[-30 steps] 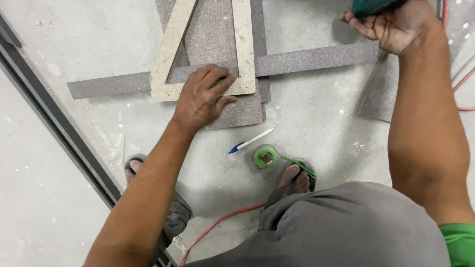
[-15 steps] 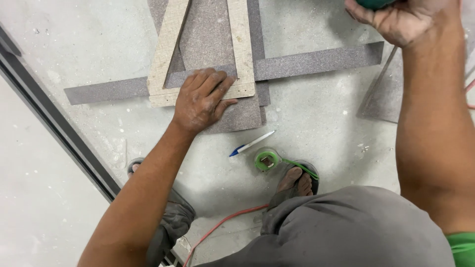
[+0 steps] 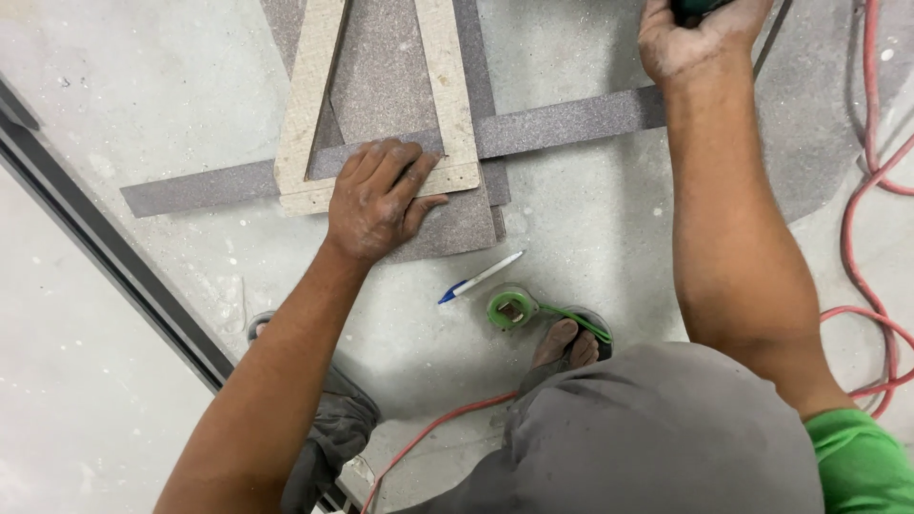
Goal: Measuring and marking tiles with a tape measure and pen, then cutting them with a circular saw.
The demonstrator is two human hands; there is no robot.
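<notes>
We press our left hand (image 3: 381, 200) flat, fingers spread, on the pale frame (image 3: 314, 105) over the grey slab (image 3: 381, 86), upper centre. Our right hand (image 3: 690, 38), top right, is clenched round a green tool (image 3: 700, 8). This looks like steadying for a cut; next calls for firm pressure.

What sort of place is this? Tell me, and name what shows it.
Probably a building site or workshop floor. The left hand presses a pale wooden frame on grey speckled strips laid on a dusty concrete floor. A red cable trails by, and the right hand grips a green tool.
</notes>
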